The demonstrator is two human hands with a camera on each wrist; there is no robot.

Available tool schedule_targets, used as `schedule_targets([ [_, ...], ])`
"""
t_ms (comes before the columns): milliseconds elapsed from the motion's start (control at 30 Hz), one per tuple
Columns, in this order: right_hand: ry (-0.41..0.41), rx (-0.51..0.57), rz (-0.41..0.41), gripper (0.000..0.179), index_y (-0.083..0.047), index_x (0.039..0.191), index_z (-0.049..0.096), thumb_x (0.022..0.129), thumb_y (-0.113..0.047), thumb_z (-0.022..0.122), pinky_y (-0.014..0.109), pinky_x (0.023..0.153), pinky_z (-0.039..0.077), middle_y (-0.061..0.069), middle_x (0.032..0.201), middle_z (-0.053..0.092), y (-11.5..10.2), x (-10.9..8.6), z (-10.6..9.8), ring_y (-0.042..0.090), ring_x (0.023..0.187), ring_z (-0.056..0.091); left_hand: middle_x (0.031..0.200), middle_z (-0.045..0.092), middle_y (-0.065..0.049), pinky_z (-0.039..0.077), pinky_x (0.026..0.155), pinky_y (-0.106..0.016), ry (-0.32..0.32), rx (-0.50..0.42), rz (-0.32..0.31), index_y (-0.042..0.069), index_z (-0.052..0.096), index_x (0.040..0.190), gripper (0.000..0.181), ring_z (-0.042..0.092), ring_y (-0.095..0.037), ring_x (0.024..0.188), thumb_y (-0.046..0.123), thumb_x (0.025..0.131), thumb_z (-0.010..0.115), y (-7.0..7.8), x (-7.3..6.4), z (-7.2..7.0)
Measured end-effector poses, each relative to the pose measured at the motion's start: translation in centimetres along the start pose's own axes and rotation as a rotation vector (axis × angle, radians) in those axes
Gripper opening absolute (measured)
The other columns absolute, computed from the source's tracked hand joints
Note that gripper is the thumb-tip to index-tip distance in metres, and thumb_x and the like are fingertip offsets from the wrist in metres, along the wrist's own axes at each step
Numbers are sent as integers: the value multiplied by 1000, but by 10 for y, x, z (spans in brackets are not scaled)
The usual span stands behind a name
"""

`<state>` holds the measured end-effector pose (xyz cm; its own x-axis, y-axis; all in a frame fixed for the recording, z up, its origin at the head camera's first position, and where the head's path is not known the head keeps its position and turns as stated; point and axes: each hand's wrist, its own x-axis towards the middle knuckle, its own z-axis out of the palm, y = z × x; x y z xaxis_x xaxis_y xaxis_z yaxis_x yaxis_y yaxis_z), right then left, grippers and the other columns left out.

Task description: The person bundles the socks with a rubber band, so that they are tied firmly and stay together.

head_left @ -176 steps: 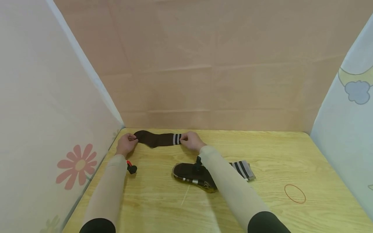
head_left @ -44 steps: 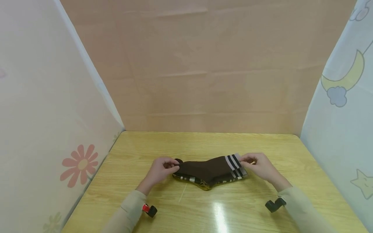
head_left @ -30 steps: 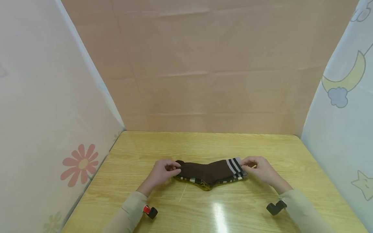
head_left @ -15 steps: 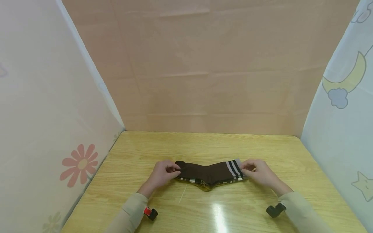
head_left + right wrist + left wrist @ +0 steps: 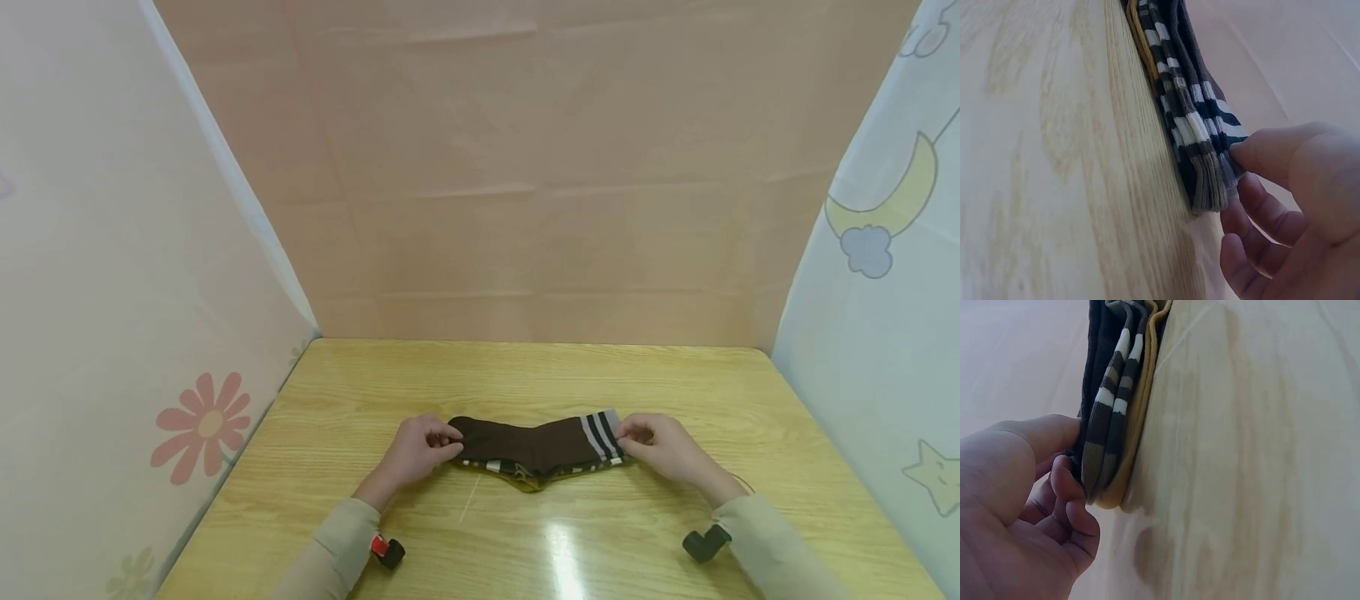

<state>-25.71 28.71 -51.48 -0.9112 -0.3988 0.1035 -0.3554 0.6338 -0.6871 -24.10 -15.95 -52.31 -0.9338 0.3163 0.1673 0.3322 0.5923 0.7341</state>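
Observation:
A brown sock (image 5: pixel 517 442) with grey and black bands at its cuff lies on top of a sock stack in the middle of the table. Below it, the left wrist view shows patterned socks (image 5: pixel 1105 400) and a mustard sock (image 5: pixel 1140 415) at the bottom. My left hand (image 5: pixel 420 450) pinches the brown sock's toe end between thumb and fingers. At the opposite end, my right hand (image 5: pixel 660 446) pinches the striped cuff; the right wrist view has its thumb on the top layer, beside ribbed patterned cuffs (image 5: pixel 1207 175).
The wooden table (image 5: pixel 375 375) ends at a tan paper backdrop (image 5: pixel 540 208). Printed white sheets rise on its left (image 5: pixel 112 250) and right (image 5: pixel 862 375). A thin reddish loop (image 5: pixel 742 481) shows beside my right wrist, mostly hidden.
Earlier, both hands held the brown sock at the table's back left; it now lies on the stack. Over the last second its cuff has come down slightly over the cuffs below.

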Motion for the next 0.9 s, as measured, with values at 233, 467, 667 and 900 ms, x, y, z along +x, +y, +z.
schedule_targets([
  [233, -20, 1, 34, 6, -15, 104, 75, 100, -13, 71, 26, 76, 54, -7, 92, 70, -1, 1, 2, 5, 85, 61, 84, 65, 8, 51, 64, -25, 6, -13, 11, 16, 84, 100, 7, 57, -6, 71, 14, 94, 81, -4, 0, 1],
  [467, -21, -11, 12, 6, -15, 105, 74, 101, -12, 71, 26, 76, 54, -8, 92, 69, -5, 5, 5, 5, 85, 61, 85, 66, 10, 53, 67, -25, 33, 3, 9, 18, 83, 100, 9, 58, -5, 74, 13, 93, 82, -11, -2, -1],
  [667, -25, 9, -12, 5, -14, 105, 74, 101, -13, 71, 26, 75, 54, -7, 92, 69, -8, 12, 11, 5, 84, 61, 86, 67, 8, 52, 67, -26, 53, 0, 2, 15, 83, 99, 7, 58, -7, 74, 13, 93, 82, -11, -5, -8],
  [900, -26, 4, -29, 5, -15, 104, 73, 102, -12, 70, 26, 72, 52, -8, 90, 67, -9, 15, 15, 5, 81, 59, 85, 66, 8, 51, 67, -25, 45, 10, -36, 16, 83, 99, 8, 57, -8, 74, 12, 93, 82, -13, -5, -13],
])
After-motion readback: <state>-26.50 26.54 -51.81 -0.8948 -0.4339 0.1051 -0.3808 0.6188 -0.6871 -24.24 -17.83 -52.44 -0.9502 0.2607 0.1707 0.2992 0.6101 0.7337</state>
